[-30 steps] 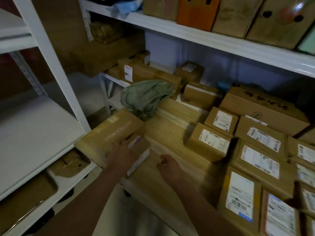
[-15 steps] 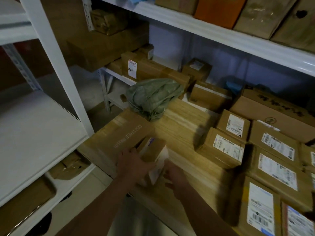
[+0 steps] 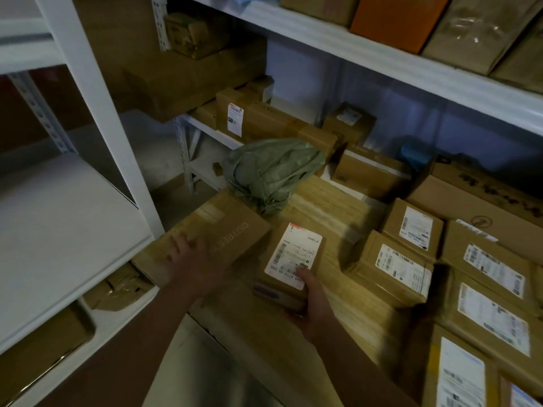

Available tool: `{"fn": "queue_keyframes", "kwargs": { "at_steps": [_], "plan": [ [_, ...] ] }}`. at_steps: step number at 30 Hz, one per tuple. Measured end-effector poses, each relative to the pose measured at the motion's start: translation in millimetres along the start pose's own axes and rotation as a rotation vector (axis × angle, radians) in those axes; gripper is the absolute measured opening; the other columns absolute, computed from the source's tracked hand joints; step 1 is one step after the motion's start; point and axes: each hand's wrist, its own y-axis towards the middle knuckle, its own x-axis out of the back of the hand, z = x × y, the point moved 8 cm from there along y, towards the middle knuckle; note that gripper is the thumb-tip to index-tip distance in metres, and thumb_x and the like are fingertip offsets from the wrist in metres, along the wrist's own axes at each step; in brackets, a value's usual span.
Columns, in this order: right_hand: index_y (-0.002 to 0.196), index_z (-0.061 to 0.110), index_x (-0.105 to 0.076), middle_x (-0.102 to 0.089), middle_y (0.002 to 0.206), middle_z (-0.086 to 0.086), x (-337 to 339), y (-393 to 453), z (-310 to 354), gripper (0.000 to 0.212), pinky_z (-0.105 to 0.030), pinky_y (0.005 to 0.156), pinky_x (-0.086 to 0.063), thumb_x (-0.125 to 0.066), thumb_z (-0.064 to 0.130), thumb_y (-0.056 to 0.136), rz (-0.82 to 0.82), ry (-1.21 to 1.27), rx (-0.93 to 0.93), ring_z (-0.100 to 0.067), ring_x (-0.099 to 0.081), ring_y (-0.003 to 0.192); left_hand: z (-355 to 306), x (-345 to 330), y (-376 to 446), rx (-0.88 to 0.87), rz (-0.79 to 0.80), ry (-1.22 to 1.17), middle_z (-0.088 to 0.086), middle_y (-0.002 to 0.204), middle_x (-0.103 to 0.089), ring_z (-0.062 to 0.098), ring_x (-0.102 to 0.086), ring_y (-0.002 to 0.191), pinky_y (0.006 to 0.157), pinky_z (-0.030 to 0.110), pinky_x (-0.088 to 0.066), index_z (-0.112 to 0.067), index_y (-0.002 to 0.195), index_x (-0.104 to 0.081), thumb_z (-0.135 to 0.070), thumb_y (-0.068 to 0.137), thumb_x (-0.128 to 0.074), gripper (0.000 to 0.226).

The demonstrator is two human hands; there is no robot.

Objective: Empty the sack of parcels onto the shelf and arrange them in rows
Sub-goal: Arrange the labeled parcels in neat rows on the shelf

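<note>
1. Gripping the small labelled parcel [image 3: 289, 264] from its near end, your right hand [image 3: 313, 306] had the thumb laid on the white label and the other fingers curled under the box, out of sight.
2. Your left hand [image 3: 195, 261] lay flat, fingers spread, on top of the long brown box [image 3: 205, 239] just left of that parcel; it pressed on the box and grasped nothing.
3. The parcel sat label up on the wooden shelf [image 3: 329, 207], touching or nearly touching the long box on its left.
4. Beyond the parcel, at the shelf's back edge, lay the green sack [image 3: 271, 171], slumped and crumpled; you could not tell whether anything was left inside.
5. To the parcel's right, the labelled parcels [image 3: 411, 251] stood in rows, with bare wood between.
6. By my judgement you were at the arranging step: the next move called for sliding this parcel right, squaring it against the nearest row with its label up.
</note>
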Motion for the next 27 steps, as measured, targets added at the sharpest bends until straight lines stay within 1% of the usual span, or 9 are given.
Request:
{"fn": "queue_keyframes", "kwargs": {
  "at_steps": [2, 5, 10, 13, 16, 18, 21, 23, 27],
  "plan": [
    [0.104, 0.021, -0.059, -0.065, 0.105, -0.007, 2, 2, -4, 0.025, -0.035, 0.071, -0.048, -0.062, 0.037, 0.085, -0.012, -0.017, -0.020, -0.025, -0.060, 0.096, 11, -11, -5, 0.020, 0.082, 0.105, 0.013, 0.154, 0.003, 0.039, -0.003, 0.142, 0.106, 0.065, -0.023, -0.033, 0.146, -0.008, -0.052, 0.067, -0.074, 0.104],
    [0.109, 0.020, -0.058, -0.065, 0.105, -0.007, 0, 4, -8, 0.030, -0.033, 0.066, -0.046, -0.063, 0.036, 0.085, -0.014, -0.008, -0.020, -0.023, -0.060, 0.094, 10, -17, -5, -0.066, 0.027, -0.008, 0.015, 0.146, -0.013, 0.040, -0.020, 0.133, 0.103, 0.052, -0.037, -0.032, 0.146, -0.013, -0.050, 0.065, -0.076, 0.105],
    [0.108, 0.024, -0.060, -0.066, 0.113, -0.006, 13, 8, 6, 0.027, -0.040, 0.083, -0.049, -0.062, 0.038, 0.085, -0.099, 0.063, 0.078, -0.026, -0.060, 0.103, -1, -28, -10, 0.147, 0.239, -0.972, 0.013, 0.142, -0.038, 0.035, -0.045, 0.122, 0.097, 0.047, -0.045, -0.026, 0.140, -0.038, -0.042, 0.076, -0.070, 0.073],
    [0.117, 0.017, -0.059, -0.067, 0.111, -0.008, 31, 7, 14, 0.041, -0.033, 0.066, -0.049, -0.066, 0.037, 0.082, -0.146, 0.017, 0.107, -0.024, -0.063, 0.096, 4, -50, -24, 0.445, 0.423, -1.362, 0.012, 0.133, -0.045, 0.037, -0.051, 0.114, 0.087, 0.053, -0.051, -0.018, 0.134, -0.039, -0.039, 0.078, -0.067, 0.066],
    [0.129, 0.011, -0.052, -0.066, 0.112, -0.009, 44, 8, 11, 0.056, -0.029, 0.059, -0.046, -0.067, 0.035, 0.082, -0.172, -0.042, 0.094, -0.019, -0.062, 0.089, -1, -68, -38, 0.507, 0.617, -1.506, 0.015, 0.138, -0.042, 0.042, -0.048, 0.117, 0.086, 0.058, -0.049, -0.022, 0.140, -0.032, -0.046, 0.081, -0.062, 0.071],
    [0.129, 0.008, -0.048, -0.064, 0.104, -0.006, 48, 7, 9, 0.055, -0.028, 0.057, -0.043, -0.067, 0.033, 0.083, -0.181, -0.050, 0.085, -0.016, -0.059, 0.083, -1, -71, -41, 0.455, 0.592, -1.380, 0.014, 0.141, -0.042, 0.039, -0.048, 0.119, 0.095, 0.055, -0.044, -0.016, 0.142, -0.033, -0.042, 0.088, -0.057, 0.065],
    [0.127, 0.008, -0.048, -0.062, 0.094, -0.002, 48, 7, 5, 0.050, -0.027, 0.057, -0.042, -0.065, 0.030, 0.085, -0.167, -0.074, 0.076, -0.015, -0.058, 0.080, -5, -49, -27, 0.233, 0.306, -1.022, 0.013, 0.149, -0.035, 0.033, -0.042, 0.128, 0.099, 0.040, -0.039, -0.017, 0.144, -0.034, -0.029, 0.095, -0.051, 0.053],
    [0.127, 0.010, -0.052, -0.065, 0.101, -0.005, 47, 11, -1, 0.052, -0.028, 0.059, -0.044, -0.066, 0.034, 0.083, -0.152, -0.091, 0.044, -0.018, -0.060, 0.085, -20, -30, -21, 0.057, 0.141, -0.765, 0.013, 0.151, -0.031, 0.032, -0.038, 0.132, 0.103, 0.039, -0.035, -0.022, 0.143, -0.036, -0.039, 0.092, -0.052, 0.056],
    [0.127, 0.016, -0.053, -0.064, 0.115, -0.008, 43, 16, -15, 0.058, -0.035, 0.071, -0.050, -0.068, 0.044, 0.079, -0.135, -0.115, -0.024, -0.025, -0.060, 0.101, -64, -35, -34, -0.059, 0.221, -0.293, 0.008, 0.157, -0.003, 0.033, -0.010, 0.144, 0.111, 0.055, -0.019, -0.022, 0.150, -0.013, -0.071, 0.066, -0.062, 0.109]
  ]
}}
